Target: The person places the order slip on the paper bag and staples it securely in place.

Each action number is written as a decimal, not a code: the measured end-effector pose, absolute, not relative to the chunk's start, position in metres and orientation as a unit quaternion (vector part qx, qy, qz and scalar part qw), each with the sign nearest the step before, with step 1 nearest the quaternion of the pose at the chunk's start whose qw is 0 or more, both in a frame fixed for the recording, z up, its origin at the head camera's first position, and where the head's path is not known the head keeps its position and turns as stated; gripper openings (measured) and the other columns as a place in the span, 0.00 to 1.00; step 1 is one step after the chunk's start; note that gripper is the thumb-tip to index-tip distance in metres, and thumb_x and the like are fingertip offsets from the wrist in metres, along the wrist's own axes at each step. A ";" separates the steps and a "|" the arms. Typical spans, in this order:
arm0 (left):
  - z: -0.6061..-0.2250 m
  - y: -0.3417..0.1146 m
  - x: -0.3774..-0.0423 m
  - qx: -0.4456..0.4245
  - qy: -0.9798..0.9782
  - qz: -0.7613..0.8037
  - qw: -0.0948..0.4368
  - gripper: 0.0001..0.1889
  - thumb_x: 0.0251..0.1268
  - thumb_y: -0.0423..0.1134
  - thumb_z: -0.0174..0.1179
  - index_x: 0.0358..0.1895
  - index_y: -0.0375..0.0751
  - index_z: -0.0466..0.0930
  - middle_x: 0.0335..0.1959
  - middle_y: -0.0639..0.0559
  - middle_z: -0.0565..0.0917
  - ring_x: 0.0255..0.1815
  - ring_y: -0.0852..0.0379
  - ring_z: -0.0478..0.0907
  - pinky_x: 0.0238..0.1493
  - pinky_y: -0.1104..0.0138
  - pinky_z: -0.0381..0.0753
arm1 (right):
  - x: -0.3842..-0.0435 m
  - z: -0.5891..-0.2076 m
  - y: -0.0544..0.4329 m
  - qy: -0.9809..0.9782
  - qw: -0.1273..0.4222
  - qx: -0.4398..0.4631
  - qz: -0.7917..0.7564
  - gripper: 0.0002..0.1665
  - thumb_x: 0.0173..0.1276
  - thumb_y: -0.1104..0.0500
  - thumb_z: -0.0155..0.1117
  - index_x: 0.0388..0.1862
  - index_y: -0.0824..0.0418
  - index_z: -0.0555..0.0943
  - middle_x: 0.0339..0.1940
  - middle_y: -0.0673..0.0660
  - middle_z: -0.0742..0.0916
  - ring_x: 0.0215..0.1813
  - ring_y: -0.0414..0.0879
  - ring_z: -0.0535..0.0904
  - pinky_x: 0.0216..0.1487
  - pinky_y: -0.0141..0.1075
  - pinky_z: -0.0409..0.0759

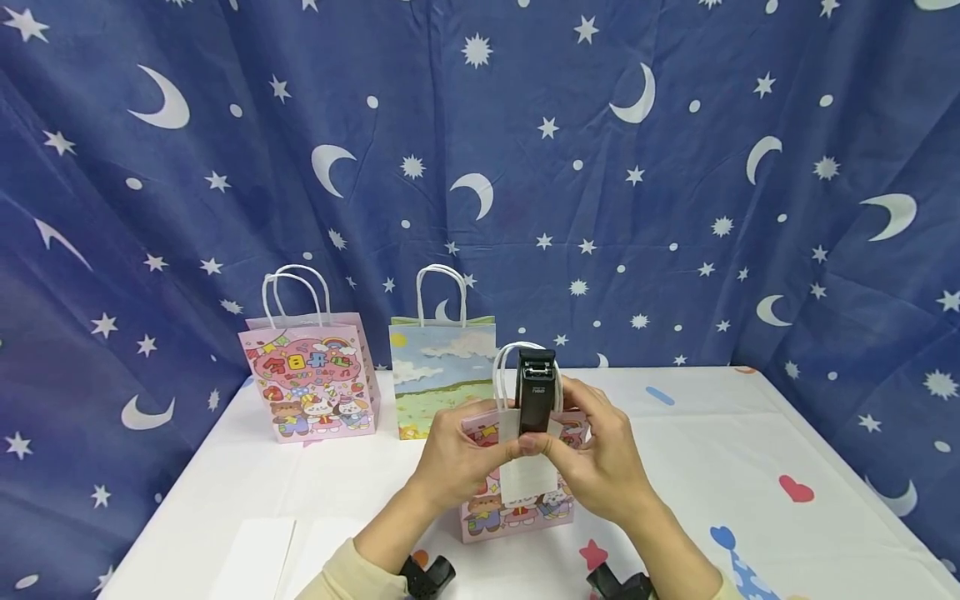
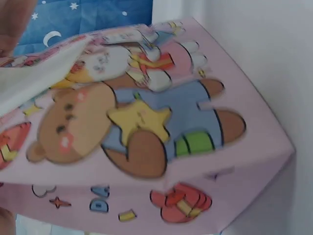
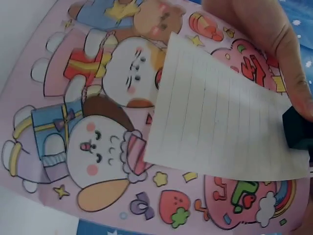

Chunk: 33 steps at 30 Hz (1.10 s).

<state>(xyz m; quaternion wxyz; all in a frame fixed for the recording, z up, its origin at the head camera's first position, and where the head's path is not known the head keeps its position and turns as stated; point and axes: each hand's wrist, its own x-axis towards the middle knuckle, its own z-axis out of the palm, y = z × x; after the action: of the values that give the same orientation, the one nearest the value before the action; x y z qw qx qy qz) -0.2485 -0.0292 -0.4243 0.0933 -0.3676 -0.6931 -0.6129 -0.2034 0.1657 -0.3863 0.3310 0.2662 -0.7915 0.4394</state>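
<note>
A black stapler (image 1: pixel 536 400) stands upright at the top of a pink cartoon paper bag (image 1: pixel 517 527), between its white handles. A small sheet of lined white paper (image 3: pixel 215 117) hangs on the bag's front, its upper end under the stapler. The left hand (image 1: pixel 463 454) grips from the left, thumb on the stapler's lower end and fingers behind the bag's top. From the right, the right hand (image 1: pixel 603 458) grips likewise, its thumb meeting the left thumb on the stapler. The bag hides most fingers. In the left wrist view, the pink bag (image 2: pixel 195 161) fills most of the picture.
Another pink cartoon bag (image 1: pixel 315 383) stands at the back left. Beside it is a bag with a sky-and-meadow print (image 1: pixel 442 375). White sheets (image 1: pixel 255 558) lie at the front left of the white-covered table (image 1: pixel 675 467). A blue curtain (image 1: pixel 525 167) hangs behind.
</note>
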 end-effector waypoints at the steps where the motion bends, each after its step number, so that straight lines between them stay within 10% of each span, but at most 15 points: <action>1: -0.423 -0.030 -0.249 -0.362 -0.696 -0.615 0.081 0.17 0.62 0.37 0.75 0.55 0.47 0.88 0.47 0.49 0.91 0.44 0.61 0.88 0.40 0.62 0.90 | -0.203 -0.386 0.166 -0.794 0.325 0.265 0.440 0.38 0.50 0.68 0.84 0.62 0.57 0.82 0.46 0.51 0.90 0.46 0.38 0.81 0.49 0.32 0.78; 9: -0.417 -0.036 -0.250 -0.314 -0.693 -0.648 -0.039 0.22 0.60 0.40 0.77 0.58 0.53 0.85 0.51 0.50 0.90 0.48 0.56 0.90 0.50 0.62 0.89 | -0.201 -0.380 0.169 -0.813 0.279 0.259 0.440 0.35 0.52 0.65 0.84 0.60 0.56 0.81 0.54 0.51 0.87 0.54 0.40 0.78 0.57 0.35 0.74; 22: -0.411 -0.055 -0.262 -0.359 -0.708 -0.605 -0.065 0.17 0.76 0.43 0.62 0.64 0.49 0.82 0.60 0.47 0.87 0.49 0.59 0.87 0.50 0.64 0.88 | -0.202 -0.379 0.170 -0.812 0.265 0.268 0.445 0.40 0.50 0.63 0.86 0.62 0.51 0.79 0.51 0.48 0.88 0.66 0.43 0.75 0.73 0.47 0.66; 33: -0.411 -0.054 -0.263 -0.346 -0.734 -0.584 -0.013 0.13 0.78 0.44 0.60 0.59 0.48 0.86 0.31 0.54 0.82 0.31 0.64 0.76 0.34 0.70 0.80 | -0.201 -0.379 0.171 -0.814 0.264 0.280 0.435 0.68 0.51 0.67 0.85 0.85 0.55 0.55 0.52 0.51 0.86 0.56 0.41 0.82 0.68 0.41 0.72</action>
<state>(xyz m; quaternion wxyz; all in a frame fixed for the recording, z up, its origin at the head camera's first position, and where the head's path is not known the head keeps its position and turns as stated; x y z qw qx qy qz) -0.2632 -0.0537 -0.4110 -0.0131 -0.3456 -0.7340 -0.5845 -0.2006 0.1706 -0.3794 0.2644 0.2802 -0.8138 0.4351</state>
